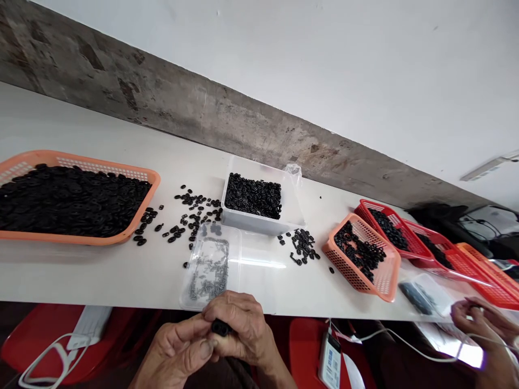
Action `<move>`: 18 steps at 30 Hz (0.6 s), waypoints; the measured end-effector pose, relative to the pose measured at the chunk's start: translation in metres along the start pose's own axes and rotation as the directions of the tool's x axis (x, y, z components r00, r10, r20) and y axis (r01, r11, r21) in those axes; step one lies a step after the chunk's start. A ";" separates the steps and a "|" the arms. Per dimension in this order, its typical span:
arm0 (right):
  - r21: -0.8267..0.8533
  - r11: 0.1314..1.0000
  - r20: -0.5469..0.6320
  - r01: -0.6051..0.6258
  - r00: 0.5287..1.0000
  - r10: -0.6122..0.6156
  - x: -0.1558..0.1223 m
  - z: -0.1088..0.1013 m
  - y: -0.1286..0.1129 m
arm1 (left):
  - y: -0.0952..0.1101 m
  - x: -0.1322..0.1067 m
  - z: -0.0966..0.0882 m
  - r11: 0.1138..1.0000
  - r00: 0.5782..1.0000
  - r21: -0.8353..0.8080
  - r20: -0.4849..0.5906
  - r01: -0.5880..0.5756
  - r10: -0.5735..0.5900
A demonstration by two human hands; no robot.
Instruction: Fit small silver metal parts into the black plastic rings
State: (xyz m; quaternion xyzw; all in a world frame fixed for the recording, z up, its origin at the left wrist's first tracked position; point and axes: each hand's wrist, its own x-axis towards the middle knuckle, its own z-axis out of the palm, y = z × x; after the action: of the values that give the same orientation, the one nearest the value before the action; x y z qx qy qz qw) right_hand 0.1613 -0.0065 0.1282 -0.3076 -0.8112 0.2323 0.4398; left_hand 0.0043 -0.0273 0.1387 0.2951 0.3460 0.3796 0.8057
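At the table's front edge my left hand and my right hand meet, both closed on one small black part with round openings in its end. Fingers cover most of it, so its full shape is hidden. Just beyond my fingertips lies a shallow see-through plastic tray holding many small metal pieces. Behind that, a white plastic bin holds a heap of small black parts. Loose black oval pieces are scattered to its left, and more black pieces lie to its right.
A large orange basket full of black parts stands at left. To the right are a smaller orange basket and red baskets. Another person's hands work at far right. Red stools and white cables sit below the table.
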 end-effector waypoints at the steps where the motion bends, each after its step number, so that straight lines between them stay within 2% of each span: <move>1: 0.005 1.000 -0.004 0.000 1.000 0.000 0.000 0.000 0.000 | 0.000 -0.001 0.001 1.000 1.000 -0.016 -0.013 -0.003 0.003; 5: 0.006 1.000 0.003 0.002 1.000 -0.002 0.001 0.000 -0.002 | 0.000 -0.002 0.002 0.997 0.998 -0.069 -0.053 -0.020 0.016; 11: -0.011 1.000 0.053 -0.004 0.999 0.004 0.001 0.000 -0.002 | -0.001 -0.002 -0.001 0.999 0.999 -0.035 -0.023 -0.029 0.028; 18: -0.024 0.999 0.020 0.028 0.999 -0.028 0.002 0.002 -0.003 | -0.001 -0.003 -0.004 0.998 1.000 -0.066 0.006 -0.013 0.014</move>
State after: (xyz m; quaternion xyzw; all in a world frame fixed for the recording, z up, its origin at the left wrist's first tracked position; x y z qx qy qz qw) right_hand 0.1575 -0.0073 0.1300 -0.2992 -0.8223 0.2193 0.4315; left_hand 0.0003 -0.0295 0.1361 0.2717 0.3286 0.3952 0.8136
